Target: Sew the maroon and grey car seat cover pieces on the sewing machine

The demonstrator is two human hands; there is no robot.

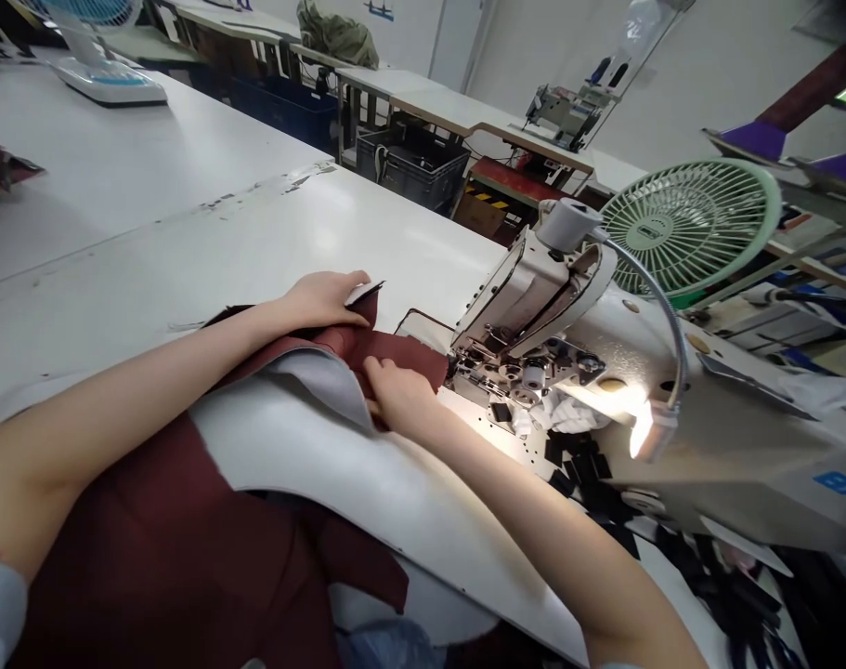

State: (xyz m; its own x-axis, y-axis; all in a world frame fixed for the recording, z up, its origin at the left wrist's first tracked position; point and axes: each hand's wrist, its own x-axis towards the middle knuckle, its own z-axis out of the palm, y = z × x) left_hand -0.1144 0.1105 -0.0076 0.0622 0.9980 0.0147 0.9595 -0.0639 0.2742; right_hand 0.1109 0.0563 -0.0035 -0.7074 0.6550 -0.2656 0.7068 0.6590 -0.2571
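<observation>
Dark red fabric (pixel 409 358) with a grey underside lies bunched on the white table, its right end reaching the head of a sewing machine (pixel 527 307). My left hand (pixel 325 299) grips a folded edge of this fabric, where a pale lining and dark border show beside the fingertips. Closer to the machine, my right hand (pixel 400 395) is closed on the near side of the fabric, thumb on top and the other fingers partly hidden beneath. More of the dark red cloth (pixel 164 548) hangs over the table's near edge into my lap.
A lit lamp (pixel 652 429) on a bent neck shines by the machine. Black fabric scraps (pixel 590 474) lie right of the needle area. Behind the machine stands a green fan (pixel 694 228); a white-and-blue fan (pixel 106 79) is at the far left. Crates (pixel 415 167) sit beyond the table (pixel 248 223).
</observation>
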